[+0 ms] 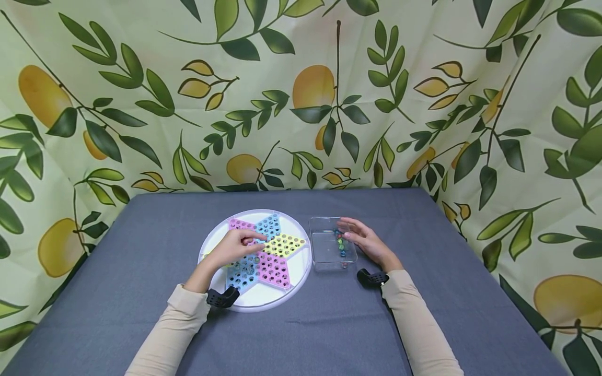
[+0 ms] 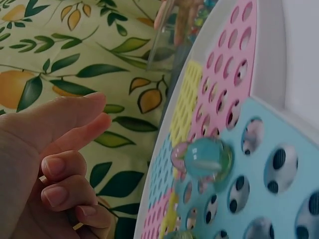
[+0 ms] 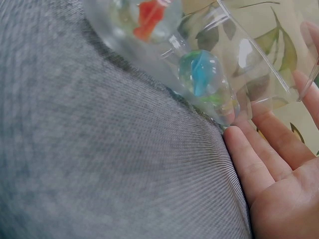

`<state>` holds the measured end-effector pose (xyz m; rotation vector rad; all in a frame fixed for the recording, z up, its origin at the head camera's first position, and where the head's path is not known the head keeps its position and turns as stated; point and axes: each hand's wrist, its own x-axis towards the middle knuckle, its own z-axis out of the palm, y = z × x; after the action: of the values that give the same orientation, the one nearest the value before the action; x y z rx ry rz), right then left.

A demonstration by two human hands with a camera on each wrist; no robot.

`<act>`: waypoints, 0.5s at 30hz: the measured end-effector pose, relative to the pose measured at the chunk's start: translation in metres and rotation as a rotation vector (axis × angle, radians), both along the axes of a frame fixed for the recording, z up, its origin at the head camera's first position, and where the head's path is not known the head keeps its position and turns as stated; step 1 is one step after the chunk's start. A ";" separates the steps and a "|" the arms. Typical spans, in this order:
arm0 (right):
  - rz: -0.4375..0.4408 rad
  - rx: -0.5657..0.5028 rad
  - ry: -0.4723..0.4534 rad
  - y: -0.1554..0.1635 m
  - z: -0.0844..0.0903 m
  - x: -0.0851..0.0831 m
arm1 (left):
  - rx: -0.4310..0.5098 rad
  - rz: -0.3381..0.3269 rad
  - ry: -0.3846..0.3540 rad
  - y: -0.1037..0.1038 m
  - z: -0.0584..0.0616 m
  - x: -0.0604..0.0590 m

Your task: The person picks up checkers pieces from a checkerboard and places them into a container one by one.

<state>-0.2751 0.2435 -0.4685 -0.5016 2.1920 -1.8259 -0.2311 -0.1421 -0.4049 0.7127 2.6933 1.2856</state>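
Note:
My left hand [image 1: 235, 247] hovers over a round white Chinese checkers board [image 1: 213, 235] with pink, blue and yellow perforated triangles. In the left wrist view its thumb and index finger are extended with tips close together, the other fingers loosely curled, and nothing shows between them. A glass marble [image 2: 207, 157] sits in a hole of the blue triangle [image 2: 259, 169] beside that hand. My right hand [image 1: 369, 243] rests against the right side of a clear plastic box [image 1: 324, 265], its fingers mostly straight along the wall. Several coloured marbles [image 1: 342, 245] lie along that side inside.
A grey cloth [image 1: 301, 334] covers the table, and the box stands just right of the board. Behind the table hangs a curtain [image 1: 282, 78] printed with leaves and fruit. Both wrists wear black devices [image 1: 223, 297].

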 end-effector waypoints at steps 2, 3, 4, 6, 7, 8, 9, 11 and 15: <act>0.000 -0.001 0.001 0.000 0.000 0.000 | -0.008 0.006 0.005 -0.004 -0.001 -0.001; 0.001 0.000 0.004 0.000 -0.001 -0.001 | -0.010 0.007 0.005 -0.006 -0.002 -0.001; 0.002 -0.001 0.004 0.000 -0.001 -0.001 | -0.015 0.009 0.005 -0.009 -0.003 -0.001; 0.002 -0.005 0.004 0.000 -0.001 -0.001 | -0.021 0.010 -0.004 -0.013 -0.005 -0.002; 0.003 -0.005 0.005 0.000 -0.001 -0.001 | -0.024 0.010 -0.009 -0.015 -0.005 -0.002; 0.003 -0.003 0.005 0.000 -0.001 -0.001 | -0.023 0.008 -0.011 -0.017 -0.006 -0.002; 0.003 -0.003 0.005 0.000 -0.001 0.000 | -0.024 0.010 -0.012 -0.019 -0.006 -0.001; 0.004 -0.002 0.005 0.000 0.000 0.000 | -0.023 0.016 -0.024 -0.022 -0.006 -0.001; 0.014 -0.003 0.015 0.000 0.000 0.001 | -0.027 0.021 -0.046 -0.028 -0.007 -0.001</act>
<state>-0.2745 0.2438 -0.4684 -0.5319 2.1899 -1.8247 -0.2320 -0.1702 -0.4121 0.6460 2.6837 1.2519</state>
